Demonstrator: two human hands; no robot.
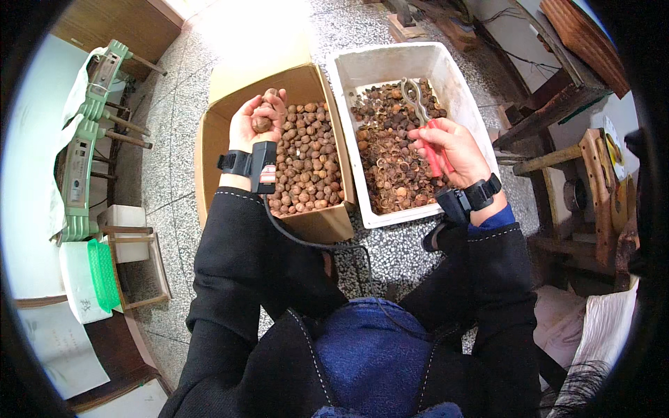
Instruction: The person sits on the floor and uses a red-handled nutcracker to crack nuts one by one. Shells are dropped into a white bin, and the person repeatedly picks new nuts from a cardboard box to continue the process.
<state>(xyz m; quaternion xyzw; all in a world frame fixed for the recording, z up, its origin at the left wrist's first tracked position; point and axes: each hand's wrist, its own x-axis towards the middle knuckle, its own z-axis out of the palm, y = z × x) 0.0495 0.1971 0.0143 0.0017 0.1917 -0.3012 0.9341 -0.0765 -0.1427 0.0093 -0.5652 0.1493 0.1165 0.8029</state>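
My left hand [260,117], palm up, curls around a few brown walnuts [261,124]. It is above a cardboard box [342,157] that holds many more loose walnuts [308,162]. In my right hand [453,149] is a plier-type nutcracker [417,102] with curved metal jaws and red grips. The jaws point away from me, over a white foam box [468,99]. Broken shells and dark husk pieces [394,172] cover that box's bottom, with a few rounder nuts among them. No nut shows between the jaws.
Both boxes stand side by side on a speckled terrazzo floor [172,209]. A black cable [313,244] runs from my left wrist across my lap. On the left are green-ended appliances [78,172] and a green plastic basket [102,274]; wooden furniture [596,193] stands on the right.
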